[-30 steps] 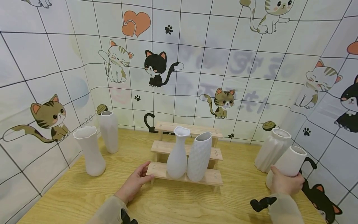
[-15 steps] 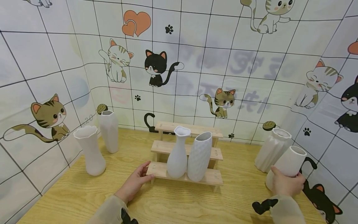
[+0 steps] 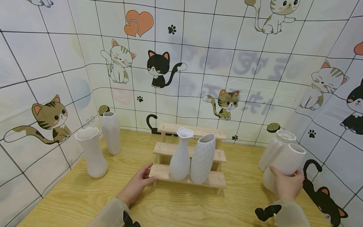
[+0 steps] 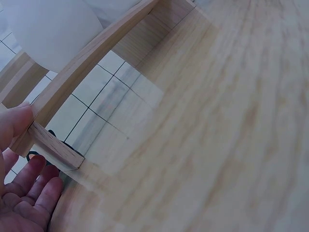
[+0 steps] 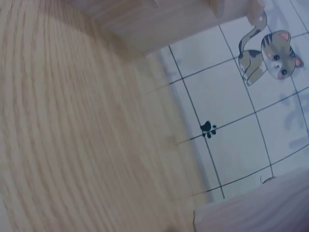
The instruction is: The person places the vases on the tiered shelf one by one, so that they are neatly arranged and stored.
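Observation:
My left hand [image 3: 136, 184] grips the left end of the lowest step of a wooden three-step stand [image 3: 218, 180], thumb at the front corner. The left wrist view shows its thumb on the step's edge [image 4: 72, 67] and the fingers beside the leg. A white bottle-necked vase [image 3: 180, 162] and a white textured vase with a slanted mouth [image 3: 202, 160] stand on that step. At the right, my right hand [image 3: 287, 184] holds a smooth white vase [image 3: 292, 159] round its body, slightly tilted. The right wrist view does not show the hand.
Right behind the held vase stands a white fluted vase [image 3: 272, 149], partly covered by it. Two more white vases stand at the left, one with a wavy rim [image 3: 92, 154] and one faceted [image 3: 111, 134]. Cat-print sheeting [image 3: 193, 56] walls the wooden table [image 3: 181, 208].
My right hand has moved a little left with the smooth vase, which now overlaps the fluted vase more. The left hand and the stand have stayed put.

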A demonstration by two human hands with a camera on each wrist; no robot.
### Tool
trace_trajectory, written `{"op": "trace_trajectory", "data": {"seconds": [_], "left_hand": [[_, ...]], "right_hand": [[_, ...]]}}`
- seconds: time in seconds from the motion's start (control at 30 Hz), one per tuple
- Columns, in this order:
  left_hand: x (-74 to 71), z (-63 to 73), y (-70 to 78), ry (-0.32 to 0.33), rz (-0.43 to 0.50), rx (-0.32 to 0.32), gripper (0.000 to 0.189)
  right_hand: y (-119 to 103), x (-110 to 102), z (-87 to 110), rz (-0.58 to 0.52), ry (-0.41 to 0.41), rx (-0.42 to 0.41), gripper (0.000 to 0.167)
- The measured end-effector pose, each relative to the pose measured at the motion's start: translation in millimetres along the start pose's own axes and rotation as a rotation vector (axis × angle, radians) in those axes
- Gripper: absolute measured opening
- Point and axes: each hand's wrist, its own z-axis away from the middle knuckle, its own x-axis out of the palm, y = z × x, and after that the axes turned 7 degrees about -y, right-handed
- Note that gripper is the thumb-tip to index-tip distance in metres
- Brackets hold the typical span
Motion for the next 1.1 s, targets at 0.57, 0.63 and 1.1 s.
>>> {"op": "trace_trajectory", "data": {"seconds": [0.57,0.63,1.1], "left_hand": [[0.2,0.9,1.2,-0.008,0.003,0.004,0.076],[0.1,0.8,1.2,-0.008,0.004,0.003,0.076],[0.5,0.6,2.9,-0.002,0.005,-0.006,0.078]], "right_hand": [[-52.9,22.0,34.5,-0.145,-0.325,-0.101,0.1],[-59.7,24.9,38.3,-0.151,-0.364,-0.119,0.1],[-105.1,46.7,61.4,-0.117,-0.557,-0.194,0.101]]}}
